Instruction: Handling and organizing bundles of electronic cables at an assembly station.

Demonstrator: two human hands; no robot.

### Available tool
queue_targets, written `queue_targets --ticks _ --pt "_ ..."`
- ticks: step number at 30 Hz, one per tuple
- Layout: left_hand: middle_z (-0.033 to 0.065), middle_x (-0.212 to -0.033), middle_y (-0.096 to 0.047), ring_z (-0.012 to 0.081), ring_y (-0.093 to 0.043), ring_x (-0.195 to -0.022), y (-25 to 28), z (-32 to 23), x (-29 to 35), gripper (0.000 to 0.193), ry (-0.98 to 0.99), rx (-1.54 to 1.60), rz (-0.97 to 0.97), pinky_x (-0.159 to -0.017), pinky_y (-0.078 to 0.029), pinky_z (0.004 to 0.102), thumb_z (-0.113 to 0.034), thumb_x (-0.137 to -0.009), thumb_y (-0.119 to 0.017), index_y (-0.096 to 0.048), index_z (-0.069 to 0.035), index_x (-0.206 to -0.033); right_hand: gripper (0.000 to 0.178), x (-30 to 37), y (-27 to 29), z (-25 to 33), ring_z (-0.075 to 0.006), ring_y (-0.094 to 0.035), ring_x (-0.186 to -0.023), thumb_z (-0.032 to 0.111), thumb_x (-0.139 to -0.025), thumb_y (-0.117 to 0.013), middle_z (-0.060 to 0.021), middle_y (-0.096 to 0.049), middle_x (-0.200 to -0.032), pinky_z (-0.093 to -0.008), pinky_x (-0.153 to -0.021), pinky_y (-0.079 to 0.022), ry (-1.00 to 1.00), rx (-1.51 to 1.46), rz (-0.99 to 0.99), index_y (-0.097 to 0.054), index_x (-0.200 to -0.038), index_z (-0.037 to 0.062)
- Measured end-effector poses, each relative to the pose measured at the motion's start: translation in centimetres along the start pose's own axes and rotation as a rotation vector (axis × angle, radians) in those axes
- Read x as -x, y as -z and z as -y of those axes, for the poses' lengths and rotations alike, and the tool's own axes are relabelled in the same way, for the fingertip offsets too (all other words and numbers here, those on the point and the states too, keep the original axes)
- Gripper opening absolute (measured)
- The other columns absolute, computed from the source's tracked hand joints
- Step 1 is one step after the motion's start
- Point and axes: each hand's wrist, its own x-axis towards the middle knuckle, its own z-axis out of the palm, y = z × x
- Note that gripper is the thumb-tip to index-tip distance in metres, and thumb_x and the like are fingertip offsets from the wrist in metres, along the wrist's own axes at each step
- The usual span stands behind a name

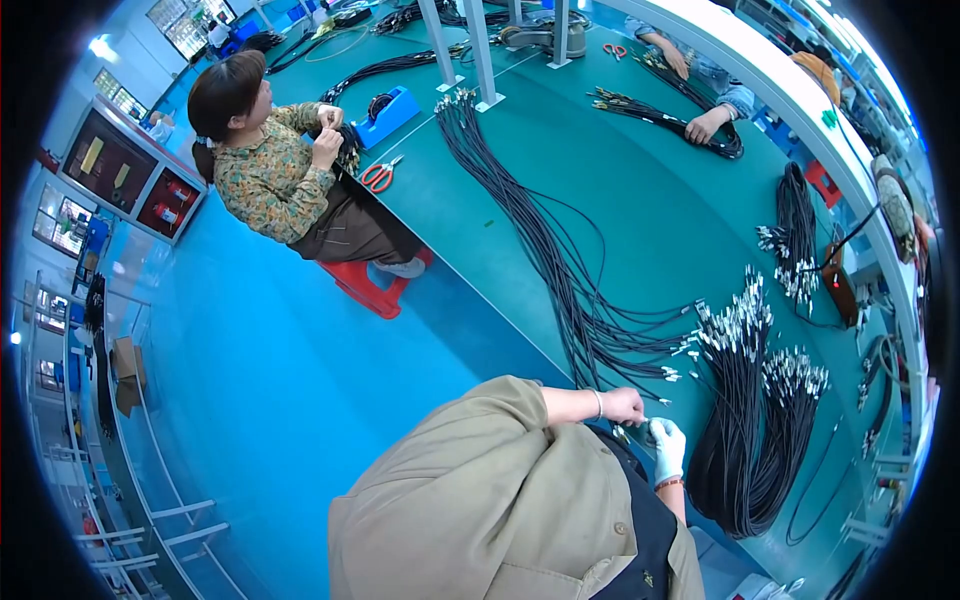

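My left hand point(625, 405), bare with a bracelet at the wrist, is closed in a pinch at the near table edge. Close beside it my right hand point(667, 447), in a white glove, is closed too, its fingertips meeting the left's. What they pinch is too small to make out; a small light-coloured tip shows just below the left fingers. Beyond my left hand runs a long bundle of thin black cables point(545, 245), its near ends fanned out. To the right of my gloved hand lies a thick looped bundle of black cables point(735, 430) with silvery-white connectors.
Another cable bundle point(795, 205) lies farther right, near a brown box point(839, 287). Across the green table point(640, 220) a co-worker's hand point(708, 125) rests on cables. At left a person sits on a red stool point(365, 290), near red-handled pliers point(380, 176) and a blue tape dispenser point(390, 117).
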Motion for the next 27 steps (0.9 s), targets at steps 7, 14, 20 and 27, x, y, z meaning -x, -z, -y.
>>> queue_targets --ticks 7,14,20,27 --pt "0.0038 -0.059 -0.062 0.0128 -0.056 -0.049 -1.3 -0.3 -0.1 0.017 -0.006 0.044 -0.029 -0.049 -0.046 0.0272 -0.019 -0.074 -0.059 -0.066 -0.005 -0.070 0.017 0.7 -0.4 -1.2 -0.0074 -0.050 -0.062 0.017 -0.081 -0.058 -0.0008 -0.058 -0.072 -0.0214 -0.056 -0.040 0.106 0.071 -0.102 -0.063 -0.086 0.0016" --pt "0.0063 -0.063 -0.061 0.0133 -0.056 -0.057 0.9 -0.5 1.1 0.020 0.003 -0.008 -0.098 -0.055 -0.044 0.0292 -0.021 -0.077 -0.058 -0.065 -0.002 -0.079 0.024 -0.3 -1.3 0.9 -0.0094 -0.054 -0.065 0.024 -0.083 -0.056 -0.0038 -0.061 -0.074 -0.0238 -0.058 -0.043 0.067 0.118 0.003 -0.063 -0.087 0.0023" --pt "0.0047 -0.063 -0.061 0.0099 -0.053 -0.056 1.1 -1.4 0.5 0.018 0.026 -0.035 0.013 -0.055 -0.042 0.0247 -0.015 -0.079 -0.055 -0.065 -0.001 -0.081 0.026 0.2 -0.5 -0.5 -0.0084 -0.054 -0.066 0.027 -0.083 -0.056 -0.0033 -0.061 -0.077 -0.0216 -0.060 -0.043 -0.073 -0.223 0.017 -0.062 -0.090 0.0018" --pt "0.0009 -0.066 -0.058 0.0060 -0.049 -0.060 0.4 -2.2 0.8 0.019 0.094 -0.069 0.067 -0.058 -0.040 0.0206 -0.013 -0.083 -0.053 -0.064 0.002 -0.085 0.025 1.1 -0.1 -0.5 -0.0082 -0.053 -0.068 0.026 -0.085 -0.055 -0.0032 -0.060 -0.079 -0.0219 -0.062 -0.044 -0.130 -0.166 0.034 -0.061 -0.088 0.0018"
